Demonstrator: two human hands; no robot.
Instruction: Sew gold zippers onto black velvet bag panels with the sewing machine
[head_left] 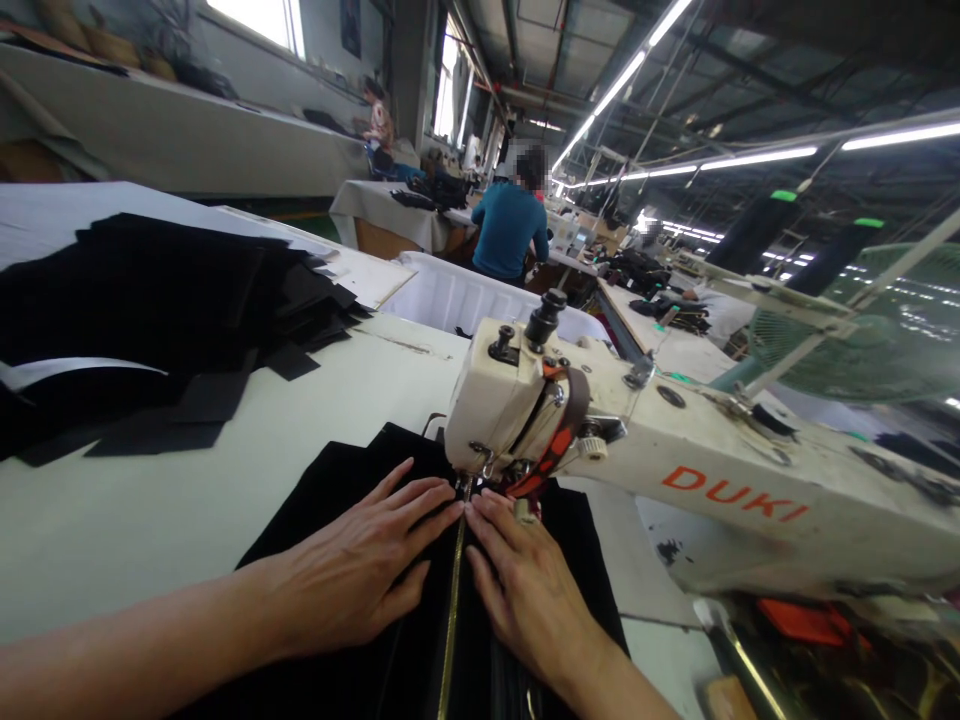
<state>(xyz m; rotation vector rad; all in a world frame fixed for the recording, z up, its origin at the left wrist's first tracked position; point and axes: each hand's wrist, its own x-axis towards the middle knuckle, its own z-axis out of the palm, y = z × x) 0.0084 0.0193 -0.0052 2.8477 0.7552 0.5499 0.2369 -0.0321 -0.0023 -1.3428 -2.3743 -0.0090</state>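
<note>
Left hand (360, 570) and right hand (525, 590): open, flat on black fabric (337, 500) flanking a gold zipper (452, 600). Sewing machine (570, 430) needle at the zipper's far end; most of its length unsewn, seemingly.

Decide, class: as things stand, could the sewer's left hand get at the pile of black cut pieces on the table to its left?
Probably yes. The left hand lies flat on the black fabric by the needle, and only bare table shows between it and the pile of black cut pieces. The pile's near edge looks reachable; its far side perhaps not.

Black fabric pile (150, 320), green fan (847, 330)
</note>
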